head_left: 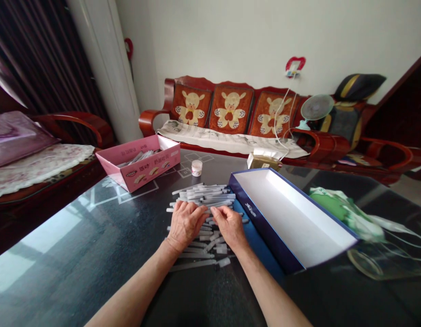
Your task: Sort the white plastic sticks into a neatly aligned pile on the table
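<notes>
L hand (pixel 186 223) & R hand (pixel 230 226) almost meet nr ctr of frame, over pile of pale tubes (pixel 215 194). L grip: fingers curled down, tips close to R hand's; can't tell if clamped on a tube. R grip: thumb & forefinger drawn nr each other, pointing at L hand; can't tell if anything's pinched there, too small to see. Tubes lie loose on dark counter (pixel 94 254), ctr to just below, most running roughly sideways, w/ a short pale pc (pixel 224 262) at the pile's lower end. Blue box (pixel 265 227), white inside, sits open-side-up right of ctr, just beside the pile. Pink box (pixel 152 170), left of ctr, has more pale tubes in it. Small white jar (pixel 197 169) stands above the pile, btwn pink box & tissue box (pixel 261 162). Green-&-white bundle (pixel 343 210), blurred, at right edge side, nr blue box.
</notes>
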Demonstrator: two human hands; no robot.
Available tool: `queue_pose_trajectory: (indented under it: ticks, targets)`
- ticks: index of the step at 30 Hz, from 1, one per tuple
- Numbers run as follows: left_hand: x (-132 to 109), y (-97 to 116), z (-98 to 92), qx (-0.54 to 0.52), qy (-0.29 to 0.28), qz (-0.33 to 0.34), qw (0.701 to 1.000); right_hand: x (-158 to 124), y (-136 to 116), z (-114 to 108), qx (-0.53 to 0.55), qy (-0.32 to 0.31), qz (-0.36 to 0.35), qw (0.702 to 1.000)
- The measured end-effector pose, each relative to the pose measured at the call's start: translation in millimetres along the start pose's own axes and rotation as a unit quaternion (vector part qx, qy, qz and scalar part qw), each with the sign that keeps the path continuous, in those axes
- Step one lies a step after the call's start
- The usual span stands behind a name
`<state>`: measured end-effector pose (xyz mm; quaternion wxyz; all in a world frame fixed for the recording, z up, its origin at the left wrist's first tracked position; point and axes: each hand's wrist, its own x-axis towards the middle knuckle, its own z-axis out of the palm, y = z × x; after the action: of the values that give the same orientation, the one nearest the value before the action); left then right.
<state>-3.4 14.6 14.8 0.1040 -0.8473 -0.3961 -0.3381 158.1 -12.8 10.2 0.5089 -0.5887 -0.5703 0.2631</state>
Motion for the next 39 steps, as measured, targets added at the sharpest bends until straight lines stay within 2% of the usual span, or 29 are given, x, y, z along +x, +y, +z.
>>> queue_pose_trajectory:
  ticks: [7,11,14,20,26,35,39]
  targets:
    - [3,-1,-4.5,0.003,-0.019,0.014,1.0,-1,-2,4,0.124,-0.016,0.058,0.99]
    - [2,-1,-7.1,0.026,-0.021,0.006,0.999,1,-3,1,0.185,-0.053,0.095,0.977]
    - [1,-1,-7.5,0.036,-0.021,0.0,0.999,2,-5,-3,0.206,-0.075,0.095,0.971]
    - [0,-2,-5.5,0.033,-0.017,-0.003,0.999,3,-7,-7,0.184,-0.076,0.072,0.977]
    - [0,-3,-4.9,0.036,-0.014,0.002,0.999,3,-6,-6,0.041,-0.051,0.01,0.998]
    - [-1,-4,-4.4,0.033,-0.021,-0.007,0.999,3,-3,-2,0.123,-0.07,0.018,0.99]
    - [-1,-3,-4.2,0.034,-0.016,-0.002,0.999,2,-8,-4,0.056,-0.045,0.017,0.997]
